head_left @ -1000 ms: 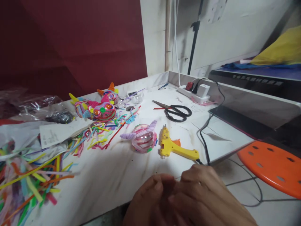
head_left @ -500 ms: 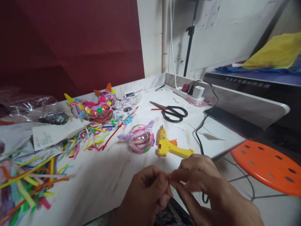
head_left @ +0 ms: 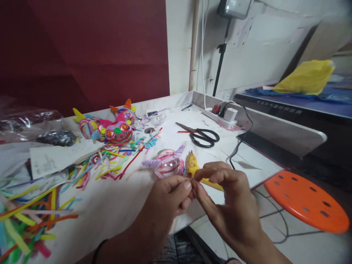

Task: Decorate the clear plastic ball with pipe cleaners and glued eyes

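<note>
The left hand (head_left: 165,201) and right hand (head_left: 233,203) meet with fingertips pinched narrow; what they hold, if anything, I cannot tell. The chenille-wrapped clear ball (head_left: 169,167) lies just beyond the left hand, the nearer one, while the yellow hot-glue gun (head_left: 192,164) sits beyond the right, nozzle (head_left: 191,154) pointing away, handle (head_left: 213,184) partly hidden

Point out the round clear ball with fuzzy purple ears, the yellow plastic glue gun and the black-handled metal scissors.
Purple-eared ball (head_left: 168,167), head view: clear front.
Glue gun (head_left: 192,164), head view: body below nozzle.
Scissors (head_left: 197,131), head view: near the pivot.
</note>
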A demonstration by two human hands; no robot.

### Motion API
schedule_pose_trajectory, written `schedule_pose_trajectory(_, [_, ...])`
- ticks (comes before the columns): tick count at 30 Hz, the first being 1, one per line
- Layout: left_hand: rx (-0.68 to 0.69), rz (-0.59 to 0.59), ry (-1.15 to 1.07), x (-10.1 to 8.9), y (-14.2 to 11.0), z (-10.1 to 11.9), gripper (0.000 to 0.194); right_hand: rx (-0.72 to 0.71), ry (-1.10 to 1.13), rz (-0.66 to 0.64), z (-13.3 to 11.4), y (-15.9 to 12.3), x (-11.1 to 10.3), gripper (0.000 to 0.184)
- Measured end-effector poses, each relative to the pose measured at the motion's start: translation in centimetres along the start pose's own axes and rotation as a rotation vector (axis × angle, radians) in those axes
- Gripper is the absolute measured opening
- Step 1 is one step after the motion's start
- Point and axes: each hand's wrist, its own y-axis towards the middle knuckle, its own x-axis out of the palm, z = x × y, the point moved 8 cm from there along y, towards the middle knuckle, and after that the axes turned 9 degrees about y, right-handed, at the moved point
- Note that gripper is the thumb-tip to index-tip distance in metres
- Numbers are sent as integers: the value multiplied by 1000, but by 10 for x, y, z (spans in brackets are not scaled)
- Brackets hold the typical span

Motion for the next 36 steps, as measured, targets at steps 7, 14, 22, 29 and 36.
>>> schedule_pose_trajectory(7, [31,41,55,-27,7,13,20,-55,-259,-124,-1,32,-4,16])
schedule_pose_trajectory(14, [-27,-89,349,-32,-3,-7,24,40,-370,-552,37,30,0,14])
schedule_pose_trajectory(22, [11,24,716,-68,-12,-19,31,-24,-398,-660,57,39,5,13])
schedule_pose_trajectory(29, [-21,328,515,-128,4,-18,35,257,-279,-801,105,63,16,31])
schedule_pose_trajectory(36, [-53,401,380,-135,17,-21,33,318,-167,-941,114,66,42,68])
